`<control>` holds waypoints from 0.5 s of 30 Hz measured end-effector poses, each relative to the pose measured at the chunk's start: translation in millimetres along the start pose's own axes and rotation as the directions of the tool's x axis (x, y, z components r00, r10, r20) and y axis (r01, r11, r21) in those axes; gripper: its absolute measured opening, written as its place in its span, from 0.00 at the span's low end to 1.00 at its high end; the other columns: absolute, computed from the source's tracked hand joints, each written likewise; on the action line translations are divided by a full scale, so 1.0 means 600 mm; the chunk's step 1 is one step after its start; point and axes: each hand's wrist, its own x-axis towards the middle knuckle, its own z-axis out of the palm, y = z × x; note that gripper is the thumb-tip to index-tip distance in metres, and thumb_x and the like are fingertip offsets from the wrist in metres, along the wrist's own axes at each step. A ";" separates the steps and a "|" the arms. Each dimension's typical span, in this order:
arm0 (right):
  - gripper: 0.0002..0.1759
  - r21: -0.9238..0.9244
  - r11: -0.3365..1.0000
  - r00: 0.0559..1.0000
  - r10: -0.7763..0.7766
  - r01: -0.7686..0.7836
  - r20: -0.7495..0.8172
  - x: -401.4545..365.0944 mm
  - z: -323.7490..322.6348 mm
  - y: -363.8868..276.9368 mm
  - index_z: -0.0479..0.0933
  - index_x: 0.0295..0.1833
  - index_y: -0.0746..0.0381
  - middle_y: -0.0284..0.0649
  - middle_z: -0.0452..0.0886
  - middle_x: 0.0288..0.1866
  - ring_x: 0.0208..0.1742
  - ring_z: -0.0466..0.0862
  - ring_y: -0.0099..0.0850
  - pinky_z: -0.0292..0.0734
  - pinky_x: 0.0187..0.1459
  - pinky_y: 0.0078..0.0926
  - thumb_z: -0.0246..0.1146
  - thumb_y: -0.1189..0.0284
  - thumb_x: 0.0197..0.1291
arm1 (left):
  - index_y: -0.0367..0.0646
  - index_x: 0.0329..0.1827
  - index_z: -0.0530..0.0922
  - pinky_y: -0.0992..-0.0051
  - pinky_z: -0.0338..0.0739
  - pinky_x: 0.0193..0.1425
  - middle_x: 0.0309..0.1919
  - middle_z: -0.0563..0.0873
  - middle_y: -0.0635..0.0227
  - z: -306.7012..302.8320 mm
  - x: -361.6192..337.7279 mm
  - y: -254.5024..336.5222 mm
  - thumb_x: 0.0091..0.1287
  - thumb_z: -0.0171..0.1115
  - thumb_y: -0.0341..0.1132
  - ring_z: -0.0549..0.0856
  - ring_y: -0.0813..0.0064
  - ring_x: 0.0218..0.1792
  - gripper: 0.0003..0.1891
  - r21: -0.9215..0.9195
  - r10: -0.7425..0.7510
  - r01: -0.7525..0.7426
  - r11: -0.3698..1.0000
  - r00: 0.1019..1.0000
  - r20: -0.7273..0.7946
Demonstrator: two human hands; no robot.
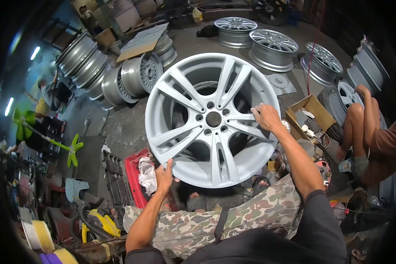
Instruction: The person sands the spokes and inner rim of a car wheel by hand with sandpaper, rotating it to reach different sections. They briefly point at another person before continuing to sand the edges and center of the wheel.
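head camera view: we find a pale grey five-twin-spoke alloy wheel directly in front of the wearer, face up and tilted, its lower edge just above the sandals and the camouflage cloth over the lap. we cannot tell what bears its weight.

we record the left hand at the lower left rim, thumb up along the outer edge, the fingers partly hidden and closed around the rim, which it has hold of. we record the right hand at the right side of the wheel, fingers loosely bent, their tips near the outer end of a spoke; we cannot tell whether they grip or only rest there.

beside the left forearm we note a red container with a white cloth on it. to the right of the wheel stands an open cardboard box, and past it a seated person whose hand is at another wheel.

beyond, we observe three silver multi-spoke wheels lying flat on the floor, and at upper left two mesh-spoke wheels on edge near stacked wheel barrels. at lower left we list a yellow-and-black hose tool
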 end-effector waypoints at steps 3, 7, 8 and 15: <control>0.22 0.002 0.999 0.999 0.033 -0.033 0.019 -0.006 -0.009 -0.009 0.87 0.38 0.65 0.59 0.86 0.39 0.43 0.86 0.61 0.80 0.48 0.57 0.60 0.58 0.75 | 0.28 0.57 0.83 0.73 0.85 0.18 0.34 0.87 0.60 -0.021 0.013 0.007 0.80 0.62 0.54 0.87 0.74 0.26 0.29 0.038 -0.029 0.030 0.999 0.999 -0.032; 0.22 0.009 0.998 0.995 0.064 -0.063 -0.074 -0.038 -0.007 -0.030 0.89 0.40 0.64 0.59 0.86 0.36 0.41 0.87 0.61 0.81 0.48 0.57 0.62 0.56 0.73 | 0.31 0.48 0.86 0.63 0.83 0.40 0.30 0.88 0.60 -0.060 0.069 0.023 0.77 0.67 0.53 0.89 0.69 0.35 0.26 0.447 0.321 -0.199 0.872 0.923 -0.214; 0.22 0.025 0.994 0.991 0.105 -0.103 -0.080 -0.050 -0.004 -0.037 0.89 0.39 0.64 0.59 0.86 0.35 0.40 0.87 0.61 0.82 0.47 0.57 0.62 0.55 0.73 | 0.32 0.43 0.86 0.62 0.81 0.43 0.29 0.88 0.61 -0.064 0.090 0.033 0.75 0.69 0.55 0.88 0.69 0.36 0.27 0.366 0.316 -0.209 0.907 0.912 -0.263; 0.23 0.375 0.897 0.964 0.167 -0.235 0.206 -0.173 0.031 -0.112 0.88 0.37 0.66 0.60 0.84 0.29 0.35 0.86 0.61 0.81 0.41 0.53 0.62 0.56 0.73 | 0.37 0.28 0.84 0.61 0.74 0.37 0.24 0.85 0.62 -0.103 0.282 0.122 0.60 0.78 0.63 0.79 0.70 0.28 0.32 0.478 0.341 -0.121 0.870 0.848 -0.406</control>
